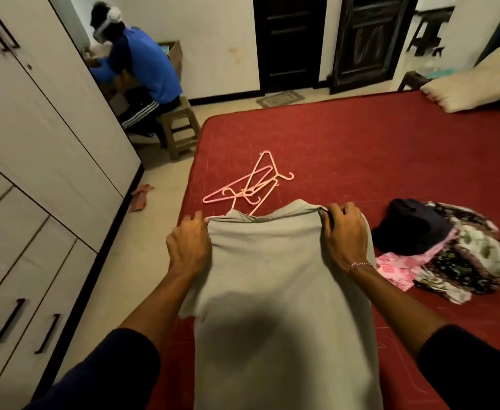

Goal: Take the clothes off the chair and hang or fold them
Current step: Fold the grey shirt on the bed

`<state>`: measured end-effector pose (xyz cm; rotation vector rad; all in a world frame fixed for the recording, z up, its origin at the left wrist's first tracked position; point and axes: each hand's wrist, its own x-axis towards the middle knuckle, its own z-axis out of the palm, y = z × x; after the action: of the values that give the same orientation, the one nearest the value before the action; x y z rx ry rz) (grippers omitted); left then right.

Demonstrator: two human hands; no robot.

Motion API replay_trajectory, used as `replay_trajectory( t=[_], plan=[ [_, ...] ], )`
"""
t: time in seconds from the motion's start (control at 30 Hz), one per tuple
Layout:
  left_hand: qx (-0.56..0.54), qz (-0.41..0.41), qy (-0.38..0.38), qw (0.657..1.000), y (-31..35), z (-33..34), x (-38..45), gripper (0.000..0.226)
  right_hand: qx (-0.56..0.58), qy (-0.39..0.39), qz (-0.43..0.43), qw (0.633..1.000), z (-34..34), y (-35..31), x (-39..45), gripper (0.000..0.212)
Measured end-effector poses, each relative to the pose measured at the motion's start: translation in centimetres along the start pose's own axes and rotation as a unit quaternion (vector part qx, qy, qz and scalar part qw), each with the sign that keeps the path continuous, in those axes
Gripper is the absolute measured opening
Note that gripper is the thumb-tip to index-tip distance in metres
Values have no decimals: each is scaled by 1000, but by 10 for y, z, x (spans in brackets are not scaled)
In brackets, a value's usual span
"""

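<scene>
Grey garment (pixel 284 291): one | left hand (pixel 188 247), right hand (pixel 346 232): fingers pinching it (top edge) | hangers (pixel 251 184): three

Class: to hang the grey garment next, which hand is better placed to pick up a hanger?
Probably left. The left hand grips the grey garment nearer the pink hangers; the right hand holds the edge towards the clothes pile.

One grey cloth garment (pixel 275 291) is held up by two bare hands, the left hand (pixel 188 247) and the right hand (pixel 345 235). One tangle of thin pink and peach plastic hangers (pixel 250 187) lies on one red mattress (pixel 361 149); their exact number cannot be told. One heap of dark, pink and floral clothes (pixel 444 250) sits there too. One second person in a blue top (pixel 145 63) sits on one brown wooden stool (pixel 179 128).
</scene>
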<state>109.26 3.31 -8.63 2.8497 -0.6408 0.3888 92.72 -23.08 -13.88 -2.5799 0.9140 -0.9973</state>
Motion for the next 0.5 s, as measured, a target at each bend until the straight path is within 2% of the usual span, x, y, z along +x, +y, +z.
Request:
replay_trajectory(
  t=[0.13,0.27,0.37,0.5],
  plan=[
    [-86,-72,-76,991,6,112,40,22,-12,-67,39,997,109,49,2,25],
    [-190,-152,-110,964,6,213,64,20,-8,-121,62,991,194,85,4,25],
    [-177,-171,-131,960,3,267,72,20,-6,-158,72,985,240,102,5,25],
    [-134,-144,-143,970,0,317,82,21,-9,-198,85,977,284,119,8,27]
  ],
)
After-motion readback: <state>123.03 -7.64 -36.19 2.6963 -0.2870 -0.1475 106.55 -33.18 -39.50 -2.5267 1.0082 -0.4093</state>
